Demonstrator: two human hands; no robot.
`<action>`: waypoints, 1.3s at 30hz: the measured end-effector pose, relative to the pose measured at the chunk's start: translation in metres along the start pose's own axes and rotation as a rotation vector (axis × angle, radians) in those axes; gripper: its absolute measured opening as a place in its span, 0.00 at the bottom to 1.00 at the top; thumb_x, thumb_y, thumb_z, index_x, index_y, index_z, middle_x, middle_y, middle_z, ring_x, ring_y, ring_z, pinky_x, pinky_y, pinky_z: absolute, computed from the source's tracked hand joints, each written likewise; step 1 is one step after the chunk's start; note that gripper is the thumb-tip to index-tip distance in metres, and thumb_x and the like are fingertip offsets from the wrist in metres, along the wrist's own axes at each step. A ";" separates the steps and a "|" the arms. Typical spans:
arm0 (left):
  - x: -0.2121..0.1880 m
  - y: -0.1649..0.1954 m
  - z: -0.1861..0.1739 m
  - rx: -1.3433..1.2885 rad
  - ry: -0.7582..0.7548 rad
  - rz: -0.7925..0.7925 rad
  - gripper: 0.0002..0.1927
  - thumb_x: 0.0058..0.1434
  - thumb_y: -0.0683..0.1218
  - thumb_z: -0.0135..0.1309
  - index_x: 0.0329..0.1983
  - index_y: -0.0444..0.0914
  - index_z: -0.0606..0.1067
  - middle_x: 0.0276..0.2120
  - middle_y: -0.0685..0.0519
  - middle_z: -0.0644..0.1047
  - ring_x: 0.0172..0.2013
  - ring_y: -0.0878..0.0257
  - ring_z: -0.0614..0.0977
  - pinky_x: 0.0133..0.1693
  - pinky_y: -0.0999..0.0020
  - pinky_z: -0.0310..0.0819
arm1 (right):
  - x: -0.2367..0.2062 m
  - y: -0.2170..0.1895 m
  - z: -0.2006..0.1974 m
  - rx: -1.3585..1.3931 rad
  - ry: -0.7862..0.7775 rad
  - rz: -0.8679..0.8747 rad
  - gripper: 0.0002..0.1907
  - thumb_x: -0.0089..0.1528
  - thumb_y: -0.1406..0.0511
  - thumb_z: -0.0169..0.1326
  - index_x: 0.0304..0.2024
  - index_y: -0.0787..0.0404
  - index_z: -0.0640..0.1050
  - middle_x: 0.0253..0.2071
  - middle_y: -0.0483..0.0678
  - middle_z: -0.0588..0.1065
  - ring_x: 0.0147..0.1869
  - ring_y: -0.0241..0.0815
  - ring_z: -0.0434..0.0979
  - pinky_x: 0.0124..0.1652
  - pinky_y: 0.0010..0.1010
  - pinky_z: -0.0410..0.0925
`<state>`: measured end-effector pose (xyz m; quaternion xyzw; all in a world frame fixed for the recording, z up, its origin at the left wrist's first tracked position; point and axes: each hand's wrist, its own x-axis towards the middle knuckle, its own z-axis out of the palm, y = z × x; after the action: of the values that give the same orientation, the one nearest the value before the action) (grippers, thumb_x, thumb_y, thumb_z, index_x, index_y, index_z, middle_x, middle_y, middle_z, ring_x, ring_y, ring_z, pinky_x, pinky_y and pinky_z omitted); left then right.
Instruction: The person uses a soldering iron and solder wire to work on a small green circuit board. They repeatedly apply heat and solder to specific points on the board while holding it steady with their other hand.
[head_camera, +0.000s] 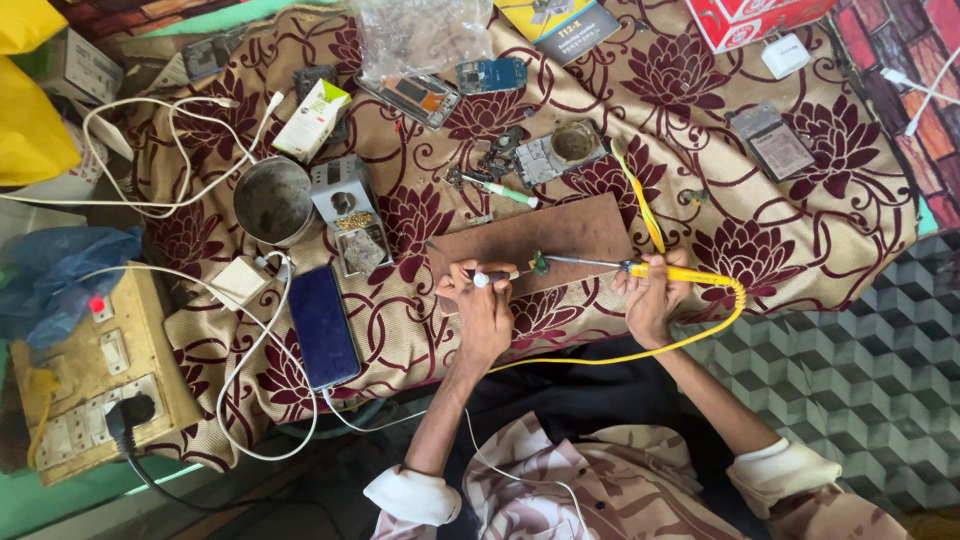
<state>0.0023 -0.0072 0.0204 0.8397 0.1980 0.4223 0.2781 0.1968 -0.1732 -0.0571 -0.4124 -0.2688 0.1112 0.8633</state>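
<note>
Now, left hand (484, 310): closed on white-tipped tool (490, 278), pinning small part (540, 264) on brown board (530, 240).
Right hand (650, 295): gripping yellow soldering iron (640, 268), tip at part.
Risk: part could slip, hot tip near fingers; yellow cord (700, 335) may snag wrist.

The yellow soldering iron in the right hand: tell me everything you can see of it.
The soldering iron has a yellow handle, plastic by its look, and a thin grey metal shaft. It lies almost level, tip pointing left, over the brown board. The right hand grips the handle. The tip meets a small greenish part that the left hand steadies with a thin tool. A yellow cord leaves the handle's right end and loops down toward the person's lap.
</note>
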 end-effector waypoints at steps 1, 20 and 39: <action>-0.001 -0.001 0.000 -0.013 -0.023 -0.021 0.07 0.68 0.40 0.43 0.44 0.40 0.73 0.33 0.57 0.81 0.47 0.55 0.70 0.52 0.52 0.47 | -0.001 0.000 0.000 -0.031 0.007 -0.009 0.06 0.74 0.68 0.44 0.43 0.62 0.62 0.27 0.46 0.63 0.27 0.37 0.64 0.32 0.37 0.71; 0.001 0.000 0.000 -0.018 -0.016 -0.030 0.08 0.65 0.38 0.45 0.44 0.41 0.73 0.33 0.57 0.82 0.48 0.56 0.69 0.51 0.50 0.46 | 0.000 0.001 -0.004 -0.014 -0.040 0.014 0.05 0.75 0.66 0.43 0.44 0.61 0.63 0.26 0.48 0.65 0.27 0.37 0.67 0.33 0.37 0.71; -0.003 -0.005 0.001 -0.012 -0.021 -0.011 0.06 0.65 0.38 0.43 0.43 0.40 0.68 0.40 0.57 0.83 0.51 0.54 0.69 0.51 0.49 0.46 | 0.000 -0.007 0.005 -0.005 0.000 0.036 0.08 0.76 0.63 0.41 0.44 0.59 0.62 0.25 0.48 0.64 0.26 0.39 0.67 0.32 0.36 0.71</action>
<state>0.0008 -0.0053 0.0145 0.8414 0.1968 0.4130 0.2876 0.1939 -0.1746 -0.0496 -0.4194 -0.2616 0.1260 0.8601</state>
